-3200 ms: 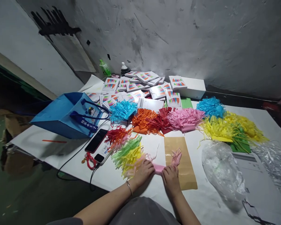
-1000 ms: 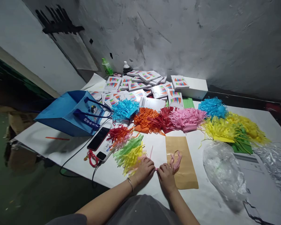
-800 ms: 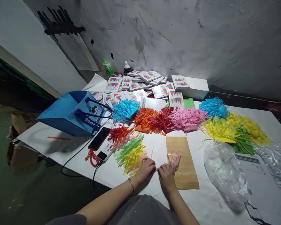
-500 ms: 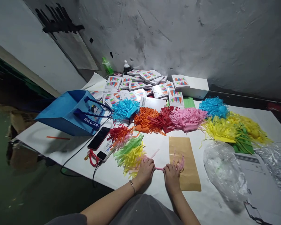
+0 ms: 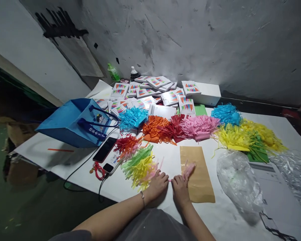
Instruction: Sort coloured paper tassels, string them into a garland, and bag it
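Observation:
A pink tissue-paper tassel (image 5: 189, 170) lies stretched sideways between my hands, its short twisted middle showing in the gap. My left hand (image 5: 158, 185) is closed on the left part of the twist, with pink fringe beyond its fingers. The right side is pinched under my right hand (image 5: 180, 190), and pink strips spread past it over a brown paper envelope (image 5: 202, 184). Left of my left hand lie a yellow tassel (image 5: 142, 170), a green tassel (image 5: 136, 159) and a red tassel (image 5: 127, 144).
Fringed paper bundles, including orange (image 5: 154, 129) and pink (image 5: 199, 126), line the middle. Boxed packs (image 5: 158, 81) pile by the wall. A blue bag (image 5: 65, 125), a phone (image 5: 104, 149) and cables lie left. A clear plastic bag (image 5: 238, 182) lies right.
My hands have come closer together, so less of the pink twist shows between them. The pink fringe on the right has shifted and now looks more gathered. The view has moved slightly.

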Available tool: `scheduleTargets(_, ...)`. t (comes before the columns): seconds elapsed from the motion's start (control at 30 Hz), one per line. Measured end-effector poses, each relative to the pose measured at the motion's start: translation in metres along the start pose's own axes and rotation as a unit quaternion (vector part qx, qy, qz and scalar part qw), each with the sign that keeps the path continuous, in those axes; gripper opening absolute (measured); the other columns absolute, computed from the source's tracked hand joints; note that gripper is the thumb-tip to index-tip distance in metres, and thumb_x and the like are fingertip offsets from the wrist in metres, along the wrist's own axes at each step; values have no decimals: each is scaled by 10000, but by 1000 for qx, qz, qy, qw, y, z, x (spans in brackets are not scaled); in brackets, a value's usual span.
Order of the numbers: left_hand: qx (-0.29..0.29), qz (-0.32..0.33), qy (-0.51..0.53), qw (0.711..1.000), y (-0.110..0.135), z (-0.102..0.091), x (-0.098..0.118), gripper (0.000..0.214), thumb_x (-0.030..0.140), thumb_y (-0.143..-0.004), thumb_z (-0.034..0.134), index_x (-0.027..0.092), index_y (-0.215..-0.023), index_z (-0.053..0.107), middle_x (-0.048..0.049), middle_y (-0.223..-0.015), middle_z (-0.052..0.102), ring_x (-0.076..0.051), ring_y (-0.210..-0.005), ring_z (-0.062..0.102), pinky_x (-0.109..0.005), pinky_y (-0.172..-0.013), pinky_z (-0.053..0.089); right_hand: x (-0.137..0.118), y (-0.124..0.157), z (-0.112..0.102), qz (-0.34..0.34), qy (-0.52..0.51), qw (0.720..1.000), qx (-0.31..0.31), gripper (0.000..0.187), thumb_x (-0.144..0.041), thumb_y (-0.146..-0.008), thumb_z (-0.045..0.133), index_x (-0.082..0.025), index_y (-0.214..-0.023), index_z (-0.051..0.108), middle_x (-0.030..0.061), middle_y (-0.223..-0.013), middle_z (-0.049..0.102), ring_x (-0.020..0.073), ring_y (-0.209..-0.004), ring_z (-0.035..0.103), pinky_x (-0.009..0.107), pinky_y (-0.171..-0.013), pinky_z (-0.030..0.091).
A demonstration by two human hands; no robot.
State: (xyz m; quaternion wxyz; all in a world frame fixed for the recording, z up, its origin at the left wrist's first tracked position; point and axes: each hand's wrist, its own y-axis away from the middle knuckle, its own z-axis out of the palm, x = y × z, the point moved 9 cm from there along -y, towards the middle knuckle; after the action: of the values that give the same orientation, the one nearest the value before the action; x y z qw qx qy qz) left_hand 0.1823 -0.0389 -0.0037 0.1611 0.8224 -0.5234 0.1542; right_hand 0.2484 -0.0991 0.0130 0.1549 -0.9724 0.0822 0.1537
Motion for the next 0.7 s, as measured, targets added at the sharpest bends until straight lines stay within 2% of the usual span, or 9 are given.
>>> scheduleTargets(0.1,-15,-18,49,999,-9,0,-4,153,101,-868,524,165,-813,651,-91,-937,638,-235,-961,538,-440,-980,299,-4,-1,3,-9,3,1000,8,109,-138,-864,549,-221,-839,614,11,-845,622,200,-904,526,479,-1075,182)
scheduleTargets(0.2,-26,-65,111,991,-18,-7,-12,145,122,-837,528,140,-788,664,-110,-925,650,-243,-929,557,-406,-901,359,-8,-5,0,-16,7,1000,17,150,-99,-876,527,-216,-828,609,12,-824,626,191,-881,532,468,-1077,188)
scheduleTargets(0.33,-65,-117,230,964,-10,-19,-16,288,264,-893,443,137,-838,696,-68,-796,673,-188,-758,578,-298,-714,423,-15,-3,-22,-38,-3,998,40,153,-115,-901,514,-227,-904,618,9,-868,648,188,-950,545,471,-1092,156)
scheduleTargets(0.43,-124,-116,325,930,3,-25,-2,400,451,-873,484,128,-806,711,-21,-655,647,-141,-603,536,-243,-590,402,-22,4,-53,-47,-21,997,55,151,-166,-931,483,-235,-932,617,8,-895,656,182,-983,549,455,-1082,193)
scheduleTargets(0.53,-147,-119,401,896,11,-34,16,474,564,-796,561,108,-796,691,-12,-637,623,-115,-567,487,-226,-556,372,-26,8,-85,-22,-90,993,70,184,-173,-940,447,-224,-889,617,9,-836,652,168,-876,570,413,-1010,305)
scheduleTargets(0.63,-125,-154,533,823,10,-42,35,437,553,-708,681,119,-748,650,17,-600,564,-95,-546,427,-212,-532,326,-16,11,-108,79,-202,970,109,194,-189,-936,456,-216,-848,627,11,-775,649,163,-782,586,359,-886,408)
scheduleTargets(0.7,-73,-171,599,779,5,-50,45,402,516,-667,741,132,-717,631,26,-604,554,-96,-564,432,-211,-551,333,-6,16,-114,161,-284,935,139,183,-223,-935,481,-218,-867,651,26,-815,674,172,-811,611,321,-811,460)
